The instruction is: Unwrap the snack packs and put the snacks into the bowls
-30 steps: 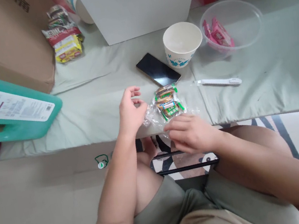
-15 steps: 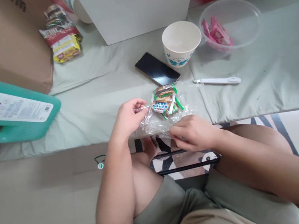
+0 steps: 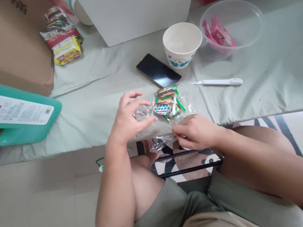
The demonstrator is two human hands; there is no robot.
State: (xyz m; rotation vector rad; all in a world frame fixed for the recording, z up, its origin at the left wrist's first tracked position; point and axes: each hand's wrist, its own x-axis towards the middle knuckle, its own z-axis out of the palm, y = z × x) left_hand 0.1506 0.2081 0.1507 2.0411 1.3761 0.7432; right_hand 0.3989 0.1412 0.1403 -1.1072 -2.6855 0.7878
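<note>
So the biggest thing here is a long table under a pale grey-green cloth (image 3: 254, 100), then a big brown cardboard box (image 3: 4, 49) and a teal plastic jug (image 3: 37, 132) off left. Next down, a round clear plastic bowl (image 3: 250, 29) and, just beside it, a white paper cup with blue leaves (image 3: 180, 61).

Hands now: the left hand (image 3: 127, 119) has its fingers spread in a wide C by the film; can't tell if they touch it. The right hand (image 3: 196, 131) is bunched up, pinching the near side of a thin, crinkly clear plastic bag (image 3: 161, 129). That bag lies at the table's near edge, part hanging over, just below a flat black phone (image 3: 158, 69).

Smallest stuff: green-edged snack packets (image 3: 165, 108) on the film, and a slim white cutter (image 3: 220, 82) to the right.

I'd guess the bag's feather-light, floppy and slippery, so grip a gathered edge. The packets look crushable; hold by their sealed ends.
</note>
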